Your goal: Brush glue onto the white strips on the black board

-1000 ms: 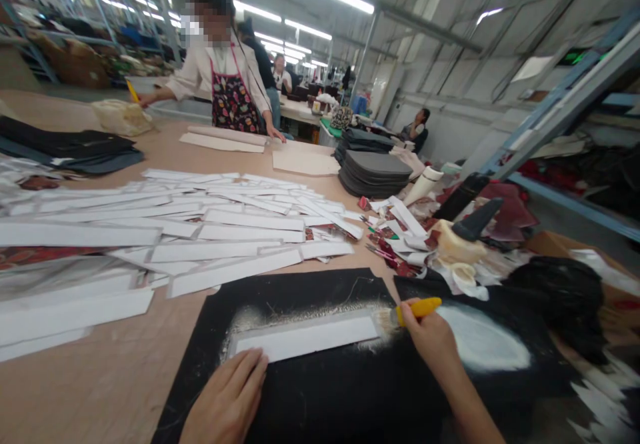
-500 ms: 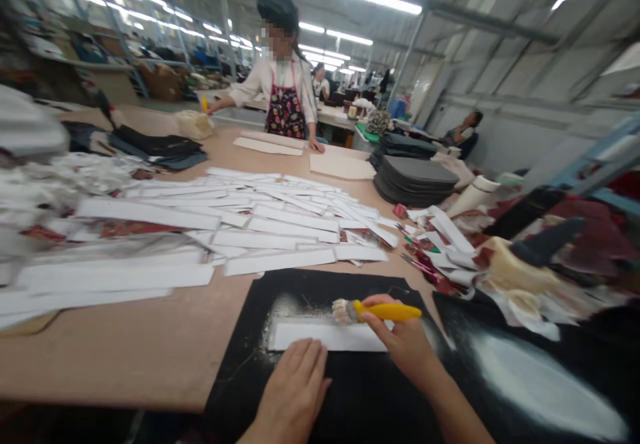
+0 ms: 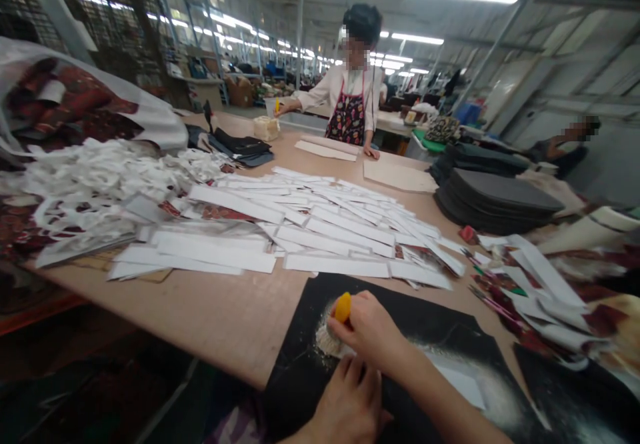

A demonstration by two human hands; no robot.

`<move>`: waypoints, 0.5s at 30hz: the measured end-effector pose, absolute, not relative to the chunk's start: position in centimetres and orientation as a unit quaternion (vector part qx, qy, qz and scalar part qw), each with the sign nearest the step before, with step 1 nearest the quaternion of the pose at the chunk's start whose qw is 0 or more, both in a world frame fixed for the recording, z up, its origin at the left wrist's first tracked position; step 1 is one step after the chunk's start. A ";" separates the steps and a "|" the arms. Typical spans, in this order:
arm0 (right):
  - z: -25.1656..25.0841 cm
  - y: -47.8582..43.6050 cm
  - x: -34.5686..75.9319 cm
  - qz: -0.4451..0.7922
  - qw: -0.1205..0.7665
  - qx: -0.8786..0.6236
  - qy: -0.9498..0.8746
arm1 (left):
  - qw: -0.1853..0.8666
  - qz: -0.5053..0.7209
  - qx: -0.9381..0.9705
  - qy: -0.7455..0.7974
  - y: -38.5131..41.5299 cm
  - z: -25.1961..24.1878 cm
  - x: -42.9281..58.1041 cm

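Left hand: resting open, fingers spread, gripping nothing, on the black mat near the worktop's front edge.
Right hand: closing around a yellow-handled brush, bristles touching the mat just left of the hand.
White paper strip: lying on the mat beside the right forearm, partly covered.

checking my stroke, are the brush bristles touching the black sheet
Touching. The head view shows the yellow-handled brush, gripped in the right hand, with its bristles splayed against the black sheet.
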State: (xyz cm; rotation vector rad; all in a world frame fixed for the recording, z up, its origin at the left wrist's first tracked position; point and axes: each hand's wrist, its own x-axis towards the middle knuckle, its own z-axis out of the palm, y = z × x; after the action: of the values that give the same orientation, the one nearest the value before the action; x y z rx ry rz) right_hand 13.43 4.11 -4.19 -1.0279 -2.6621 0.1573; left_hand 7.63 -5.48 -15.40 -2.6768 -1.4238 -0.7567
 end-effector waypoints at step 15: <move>-4.7 1.7 23.2 0.120 0.174 -0.521 -0.827 | 0.090 -0.237 -0.849 -0.464 -5.9 -13.9 7.4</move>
State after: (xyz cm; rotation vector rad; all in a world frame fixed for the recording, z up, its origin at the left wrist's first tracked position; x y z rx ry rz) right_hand 23.17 1.69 -4.71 -1.4763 -2.3449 0.3408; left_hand 7.40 -5.88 -13.88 -2.5237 -1.3780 -0.7052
